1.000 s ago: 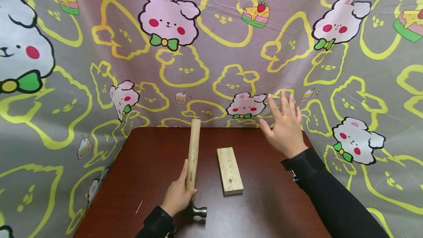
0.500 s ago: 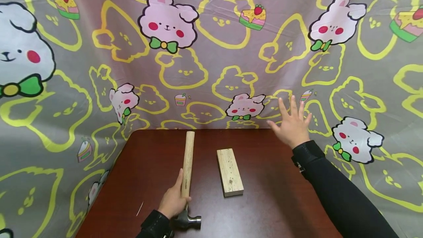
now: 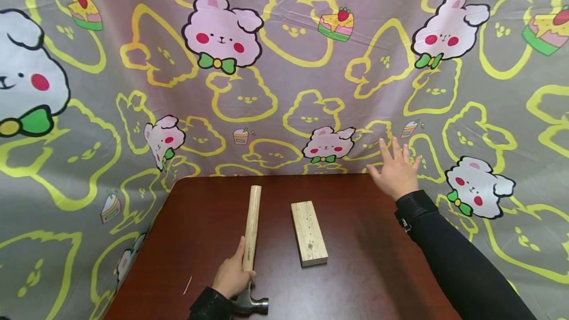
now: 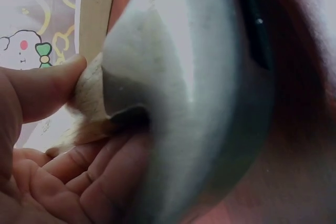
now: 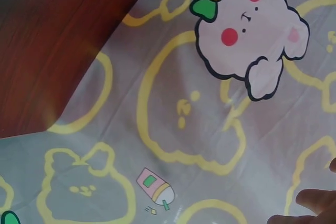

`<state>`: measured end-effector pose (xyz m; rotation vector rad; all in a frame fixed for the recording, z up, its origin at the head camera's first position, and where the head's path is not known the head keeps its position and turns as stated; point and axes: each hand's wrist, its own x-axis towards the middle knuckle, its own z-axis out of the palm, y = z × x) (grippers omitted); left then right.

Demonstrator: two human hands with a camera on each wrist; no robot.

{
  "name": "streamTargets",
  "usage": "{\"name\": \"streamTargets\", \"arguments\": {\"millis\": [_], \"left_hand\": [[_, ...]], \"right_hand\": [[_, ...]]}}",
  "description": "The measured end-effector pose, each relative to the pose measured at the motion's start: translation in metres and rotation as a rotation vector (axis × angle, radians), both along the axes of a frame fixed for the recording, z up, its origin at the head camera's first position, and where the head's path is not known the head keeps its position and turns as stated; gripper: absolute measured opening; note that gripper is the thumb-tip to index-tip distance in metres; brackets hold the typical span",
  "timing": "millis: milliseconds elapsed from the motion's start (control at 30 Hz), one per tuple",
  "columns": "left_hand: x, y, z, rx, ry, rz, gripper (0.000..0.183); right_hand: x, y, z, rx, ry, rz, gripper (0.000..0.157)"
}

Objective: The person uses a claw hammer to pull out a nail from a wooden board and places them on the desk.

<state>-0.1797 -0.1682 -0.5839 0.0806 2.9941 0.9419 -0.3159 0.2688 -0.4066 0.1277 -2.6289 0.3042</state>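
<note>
My left hand (image 3: 231, 273) grips a hammer (image 3: 252, 226) by its wooden handle, close to the metal head. The handle points away toward the far edge of the table, and the head is nearest to me. In the left wrist view the shiny hammer head (image 4: 178, 93) fills the middle, with the thumb and curled fingers (image 4: 79, 171) behind it. My right hand (image 3: 397, 172) is raised over the table's far right corner, fingers spread, holding nothing. Only a few of its fingertips (image 5: 315, 203) show in the right wrist view. A wooden block (image 3: 308, 233) lies flat between the hands.
A thin, pale, nail-like piece (image 3: 187, 284) lies on the dark red-brown table (image 3: 204, 231), left of the left hand. A curtain (image 3: 284, 73) printed with cartoon rabbits hangs behind the table and along both sides.
The left hand has drawn the hammer toward me and slightly left. The right hand has moved to the right and a little lower, still spread. The block has stayed put.
</note>
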Motion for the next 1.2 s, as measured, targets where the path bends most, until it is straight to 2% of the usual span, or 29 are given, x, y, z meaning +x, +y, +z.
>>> {"name": "streamTargets", "arguments": {"millis": [367, 633, 933, 1200], "left_hand": [[0.003, -0.004, -0.015, -0.041, 0.041, -0.007, 0.091], [0.004, -0.007, -0.02, -0.104, -0.011, 0.005, 0.088], [0.003, -0.007, -0.013, -0.15, -0.004, -0.012, 0.077], [0.0, -0.004, -0.009, -0.188, -0.054, -0.02, 0.079]], "right_hand": [[0.0, 0.003, -0.01, -0.022, -0.031, -0.012, 0.074], [-0.001, 0.005, -0.015, -0.037, -0.043, -0.025, 0.073], [0.0, 0.004, -0.017, -0.053, -0.049, -0.023, 0.068], [0.001, 0.004, -0.018, -0.054, -0.057, -0.031, 0.064]]}}
